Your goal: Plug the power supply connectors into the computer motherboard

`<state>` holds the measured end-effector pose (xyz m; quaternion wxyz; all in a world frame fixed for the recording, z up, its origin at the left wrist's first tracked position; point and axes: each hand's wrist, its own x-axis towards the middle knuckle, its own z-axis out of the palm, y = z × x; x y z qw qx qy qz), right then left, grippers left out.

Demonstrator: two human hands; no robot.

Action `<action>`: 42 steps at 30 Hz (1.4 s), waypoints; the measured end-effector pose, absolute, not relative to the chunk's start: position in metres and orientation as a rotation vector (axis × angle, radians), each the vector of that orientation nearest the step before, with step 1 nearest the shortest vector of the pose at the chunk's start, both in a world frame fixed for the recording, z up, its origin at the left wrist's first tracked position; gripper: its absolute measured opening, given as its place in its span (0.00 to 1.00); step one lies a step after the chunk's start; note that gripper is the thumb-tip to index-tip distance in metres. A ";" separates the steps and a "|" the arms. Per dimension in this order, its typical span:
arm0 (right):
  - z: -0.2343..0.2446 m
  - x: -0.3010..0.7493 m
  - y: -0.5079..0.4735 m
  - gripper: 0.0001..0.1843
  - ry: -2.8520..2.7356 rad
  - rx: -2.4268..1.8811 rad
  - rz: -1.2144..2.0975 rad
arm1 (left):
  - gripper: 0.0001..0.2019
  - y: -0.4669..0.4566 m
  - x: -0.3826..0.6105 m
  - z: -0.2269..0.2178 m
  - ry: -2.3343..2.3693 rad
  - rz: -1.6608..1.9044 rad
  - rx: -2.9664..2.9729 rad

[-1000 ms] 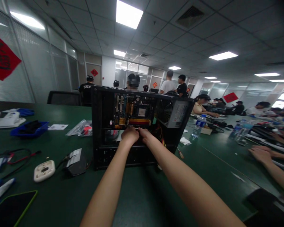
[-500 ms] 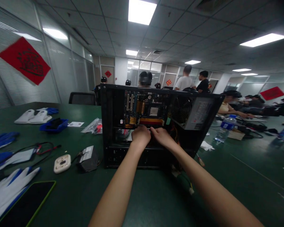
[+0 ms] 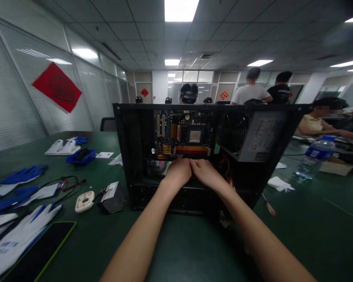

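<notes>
Computer case [image 3: 194, 201]: it is standing upright on the green table [image 3: 182, 250], at 12 o'clock from you, its open side facing you.
Motherboard [image 3: 181, 137]: it is sitting inside, towards 11 o'clock from the case's centre, with the power supply [image 3: 261, 137] sitting at 2 o'clock.
Left hand [image 3: 179, 172]: you are holding it curled just below the board; its fingertips are hiding, so I cannot tell what it is gripping.
Right hand [image 3: 205, 172]: it is resting curled close beside the left; its grip is hiding too.
Work in hand: you seem to be handling something under the board's lower edge with 2 hands.
Next move: it is calling, I judge, for a steady case and fingers clear of the loose cables [image 3: 228, 168].
Screwdriver [image 3: 270, 207]: it is lying outside the case at 4 o'clock.
</notes>
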<state>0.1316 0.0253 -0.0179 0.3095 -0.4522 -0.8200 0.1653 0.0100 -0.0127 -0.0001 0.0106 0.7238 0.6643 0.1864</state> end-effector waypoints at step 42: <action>-0.013 0.126 0.024 0.24 -2.279 -1.224 0.387 | 0.18 -0.005 0.002 -0.006 2.050 0.658 2.225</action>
